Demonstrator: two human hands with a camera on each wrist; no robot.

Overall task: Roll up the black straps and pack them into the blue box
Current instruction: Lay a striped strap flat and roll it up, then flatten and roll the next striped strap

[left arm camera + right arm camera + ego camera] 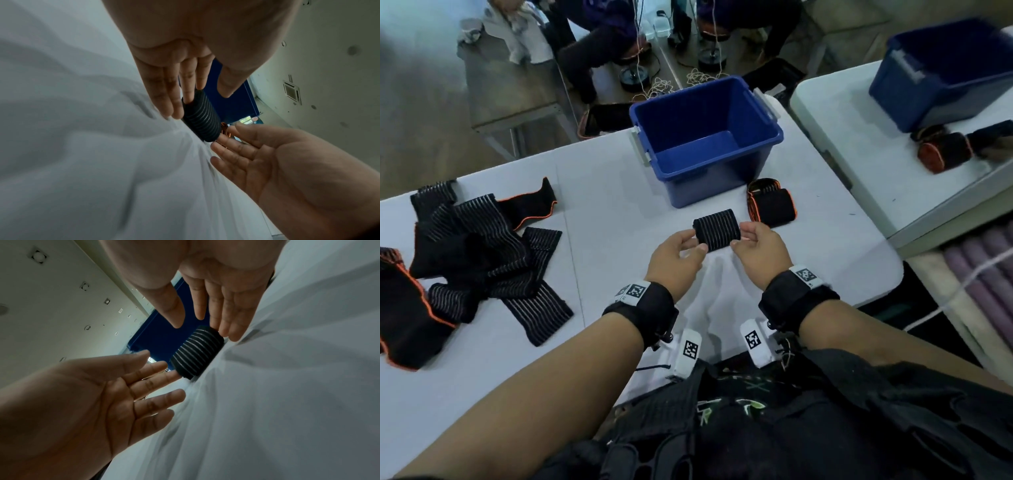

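A rolled black strap with grey stripes (716, 230) (202, 116) (196, 353) lies on the white table (619, 192), just in front of the blue box (709, 181). My left hand (683, 245) (185, 94) touches the roll's left end with straight fingers. My right hand (751, 240) (218, 321) is at the right end, its fingers straight too. Neither hand curls round the roll. The blue box shows nothing inside. A second rolled strap with orange edging (772, 207) lies to the right of the roll. A pile of unrolled straps (476, 253) covers the table's left side.
A neighbouring white table (859, 137) at the right carries another blue box (941, 78) and rolled straps (945, 150). A gap separates the two tables. People sit beyond the far edge (599, 44), with cables on the floor.
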